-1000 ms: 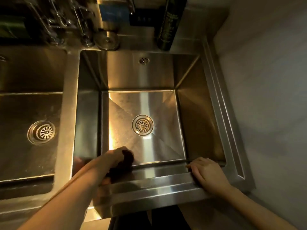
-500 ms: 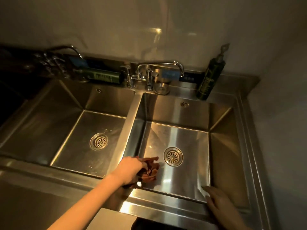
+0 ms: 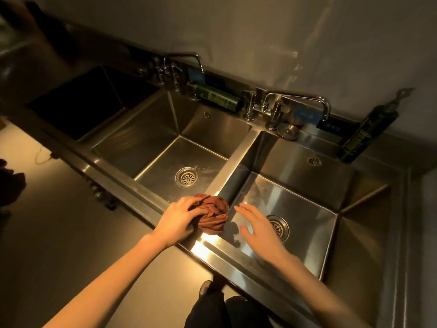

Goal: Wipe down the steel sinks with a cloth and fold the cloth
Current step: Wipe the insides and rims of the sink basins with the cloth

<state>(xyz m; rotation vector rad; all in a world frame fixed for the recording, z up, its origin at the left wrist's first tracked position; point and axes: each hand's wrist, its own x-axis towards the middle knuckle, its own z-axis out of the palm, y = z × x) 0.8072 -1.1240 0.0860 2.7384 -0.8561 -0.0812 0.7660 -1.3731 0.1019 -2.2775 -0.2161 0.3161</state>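
Fingers of the left hand (image 3: 178,221) curl over a bunched brown cloth (image 3: 214,213), clamping it down where the divider (image 3: 238,157) between the two basins meets the front rim (image 3: 227,259) of the sink unit (image 3: 399,209). The right hand (image 3: 257,229) holds nothing: its fingers are straight and spread apart, it hangs over the near left corner of the right sink (image 3: 307,204), just beside the cloth but not touching it, and it partly covers that basin's drain (image 3: 281,229).

By my reading the wiping is about done and the fold comes next, and the right hand looks placed to help open the bundle. The trouble is the perch. That junction is a narrow strip with a drop on three sides: the left sink (image 3: 153,147), the right sink and the floor (image 3: 71,233) off the front edge. If the left hand lets go before the right has a hold, the wad could roll or slide into a basin; pale streaks on the bottom of the left sink suggest damp there, so it may pick up water. Spread out for folding, the cloth would likely overhang the strip, and a loose corner could drag the rest down. A crumpled wad hides its corners, so a hurried pull may yield a crooked fold
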